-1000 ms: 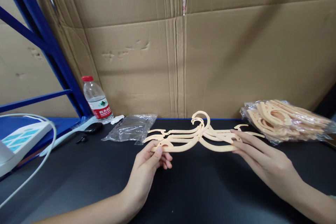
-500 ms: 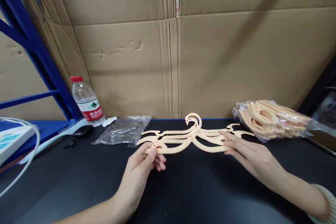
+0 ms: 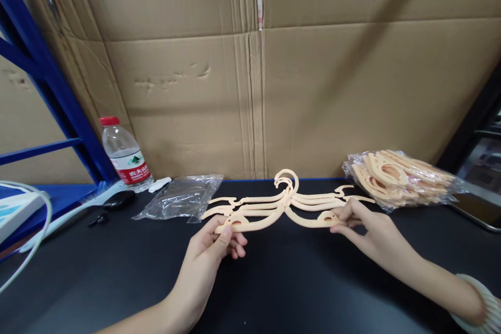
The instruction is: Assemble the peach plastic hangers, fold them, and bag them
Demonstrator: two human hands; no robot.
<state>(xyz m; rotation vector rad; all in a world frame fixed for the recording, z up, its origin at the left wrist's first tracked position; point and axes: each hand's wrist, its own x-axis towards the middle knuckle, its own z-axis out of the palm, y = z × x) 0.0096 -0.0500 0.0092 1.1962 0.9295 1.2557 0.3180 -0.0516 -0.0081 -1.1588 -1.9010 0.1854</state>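
Observation:
Several cream plastic hangers [image 3: 287, 203] lie fanned in a loose pile on the black table [image 3: 274, 282], hooks pointing to the back. My left hand [image 3: 213, 253] pinches the left end of the nearest hanger between thumb and fingers. At the hanger's right end my right hand [image 3: 366, 229] is closed, thumb on top and fingers curled under. A clear bag full of the same hangers [image 3: 399, 180] rests to the right of my right hand.
An empty clear plastic bag [image 3: 182, 195] lies left of the pile. A water bottle with a red cap [image 3: 124, 154] stands at the back left by a blue rack post [image 3: 55, 94]. Cardboard sheets [image 3: 274, 88] wall the back. A white cable [image 3: 27, 255] loops at left.
My right hand's fingers, stretched flat over the hangers a second ago, have curled and closed on the near hanger's right end. The view has shifted slightly to the right.

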